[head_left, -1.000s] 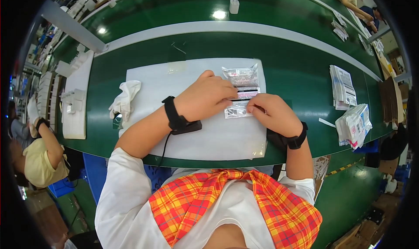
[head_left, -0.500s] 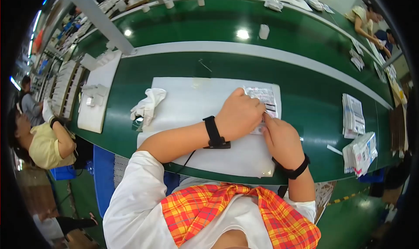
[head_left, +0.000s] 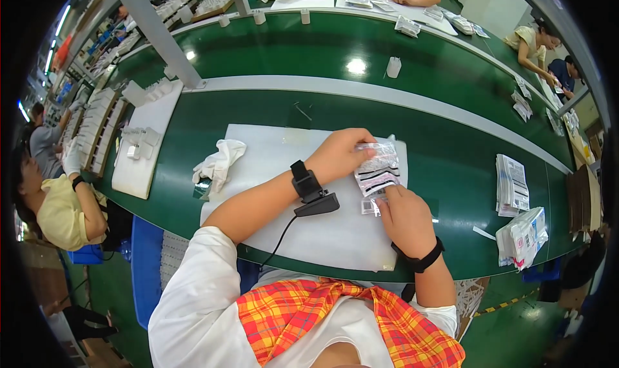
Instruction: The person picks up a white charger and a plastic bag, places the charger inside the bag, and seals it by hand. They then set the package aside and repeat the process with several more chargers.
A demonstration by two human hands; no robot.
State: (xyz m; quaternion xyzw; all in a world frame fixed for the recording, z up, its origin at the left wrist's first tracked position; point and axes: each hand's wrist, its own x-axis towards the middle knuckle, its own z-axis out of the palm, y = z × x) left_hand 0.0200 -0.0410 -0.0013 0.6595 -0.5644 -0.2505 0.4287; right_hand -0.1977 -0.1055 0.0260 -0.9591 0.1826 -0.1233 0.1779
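A shiny printed plastic pouch lies over the right part of a white work mat. My left hand grips its upper left corner, fingers bent over the edge. At the pouch's lower end is my right hand, thumb and fingers closing on that edge; the fingertips are partly hidden. A small printed patch shows below the pouch, beside the right thumb; whether it belongs to the pouch is unclear. Black bands circle both wrists, and the left one carries a black cabled device.
White gloves lie on the mat's left edge. To the right are a stack of flat printed pouches and a fuller bundle. A white board with small clear parts stands left. Co-workers sit left and across the green bench.
My hands have moved apart, left one up and leftward, right one slightly down. The pouch's printed face now shows between them, where before my hands were together over it.
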